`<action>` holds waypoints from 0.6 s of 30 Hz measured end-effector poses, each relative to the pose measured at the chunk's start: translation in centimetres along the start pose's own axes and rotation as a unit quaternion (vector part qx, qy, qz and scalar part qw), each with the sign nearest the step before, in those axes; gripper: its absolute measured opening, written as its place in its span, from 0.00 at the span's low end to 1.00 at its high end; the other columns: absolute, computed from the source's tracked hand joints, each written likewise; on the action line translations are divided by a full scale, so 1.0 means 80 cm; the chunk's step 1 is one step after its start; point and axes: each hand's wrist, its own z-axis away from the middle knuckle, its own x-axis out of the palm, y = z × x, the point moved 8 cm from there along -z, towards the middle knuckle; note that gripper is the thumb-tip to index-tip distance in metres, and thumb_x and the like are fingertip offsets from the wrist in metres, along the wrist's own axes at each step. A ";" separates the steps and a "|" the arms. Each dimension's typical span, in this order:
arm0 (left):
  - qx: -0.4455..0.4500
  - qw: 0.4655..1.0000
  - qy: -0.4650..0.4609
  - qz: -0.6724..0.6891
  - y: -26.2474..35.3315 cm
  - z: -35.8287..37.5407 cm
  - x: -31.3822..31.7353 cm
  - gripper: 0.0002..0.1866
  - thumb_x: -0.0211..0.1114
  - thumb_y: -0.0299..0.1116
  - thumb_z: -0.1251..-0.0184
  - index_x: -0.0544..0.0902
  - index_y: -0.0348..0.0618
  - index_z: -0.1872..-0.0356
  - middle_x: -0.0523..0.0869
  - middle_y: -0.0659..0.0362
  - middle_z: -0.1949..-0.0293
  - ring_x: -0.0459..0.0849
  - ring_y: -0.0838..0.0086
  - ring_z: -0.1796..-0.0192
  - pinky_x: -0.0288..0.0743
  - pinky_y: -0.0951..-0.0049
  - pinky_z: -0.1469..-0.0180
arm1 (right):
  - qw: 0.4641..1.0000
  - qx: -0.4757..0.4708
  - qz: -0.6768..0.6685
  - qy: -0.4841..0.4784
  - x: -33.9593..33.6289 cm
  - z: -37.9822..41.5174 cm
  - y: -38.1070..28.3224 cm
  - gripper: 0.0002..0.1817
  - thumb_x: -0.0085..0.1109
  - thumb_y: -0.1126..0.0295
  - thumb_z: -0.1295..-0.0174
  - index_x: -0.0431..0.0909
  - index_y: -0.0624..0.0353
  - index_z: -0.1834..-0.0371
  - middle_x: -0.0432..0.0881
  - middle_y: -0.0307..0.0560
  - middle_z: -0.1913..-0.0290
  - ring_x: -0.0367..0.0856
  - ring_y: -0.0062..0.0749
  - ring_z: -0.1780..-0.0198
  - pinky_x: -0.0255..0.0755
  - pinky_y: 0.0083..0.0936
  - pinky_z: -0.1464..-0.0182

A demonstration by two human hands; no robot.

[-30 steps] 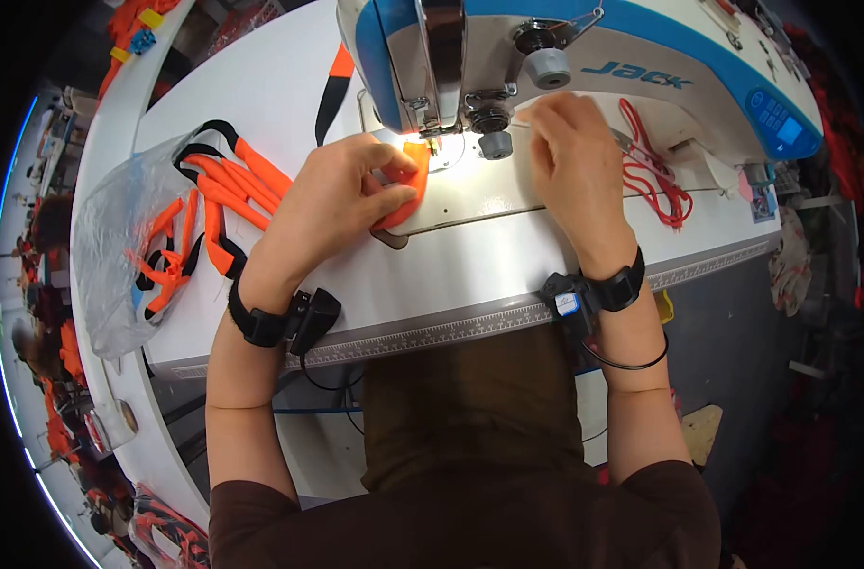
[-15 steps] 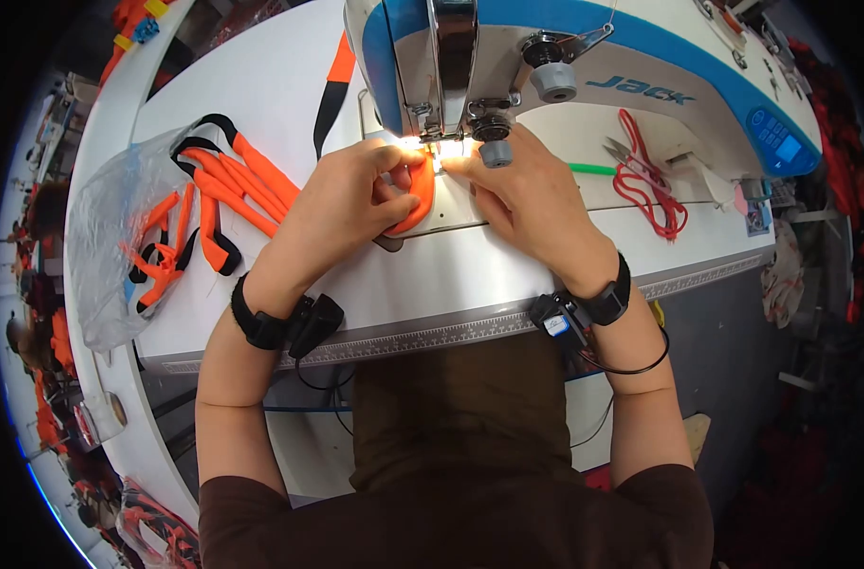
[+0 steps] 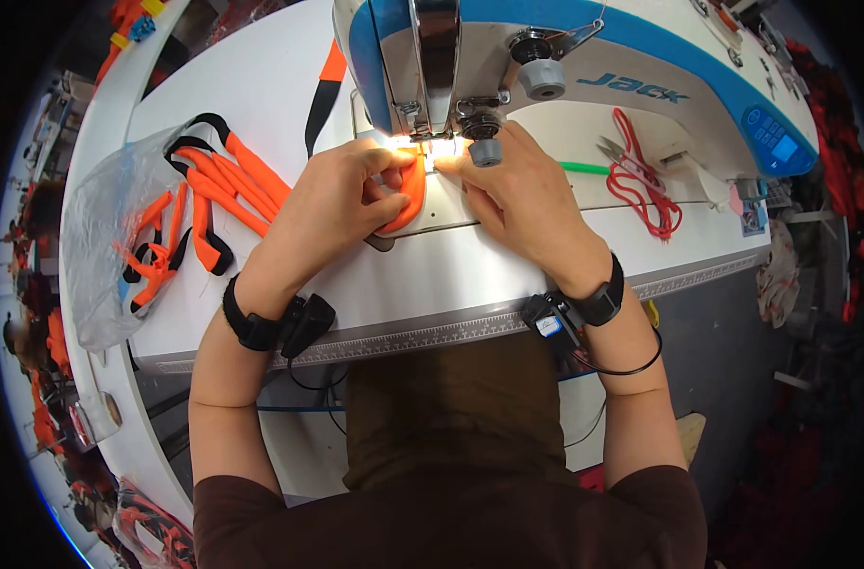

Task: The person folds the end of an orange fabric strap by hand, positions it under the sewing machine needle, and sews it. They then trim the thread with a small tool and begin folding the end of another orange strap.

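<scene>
Under the lit needle area of the sewing machine [image 3: 439, 85], my left hand [image 3: 351, 190] pinches a curved orange strip [image 3: 412, 194]. The strip bends along the metal plate [image 3: 446, 204], on the left side of the needle. My right hand [image 3: 517, 190] lies on the plate to the right of the needle, fingers bent in toward it; its fingertips are partly hidden behind the machine's head, and what they hold, if anything, cannot be made out.
Orange and black straps [image 3: 233, 180] lie at the left by a clear plastic bag [image 3: 100, 247]. Scissors with red cord round the handles [image 3: 636, 175] rest at the right, near a green stick [image 3: 584, 168]. A ruler strip [image 3: 432, 334] lines the table's front edge.
The whole view has shifted slightly, with the scene a little further left. Both hands keep about the same place at the needle, and the orange strip is still in my left hand.
</scene>
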 end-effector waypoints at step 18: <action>0.010 1.000 -0.002 -0.014 0.001 0.000 0.000 0.20 0.74 0.23 0.30 0.89 0.33 0.37 0.86 0.58 0.59 0.87 0.80 0.62 0.83 0.76 0.57 | 1.000 -0.005 -0.011 0.000 0.001 0.001 0.001 0.22 0.66 0.78 0.40 0.93 0.50 0.43 0.83 0.52 0.57 0.80 0.49 0.50 0.79 0.42 0.49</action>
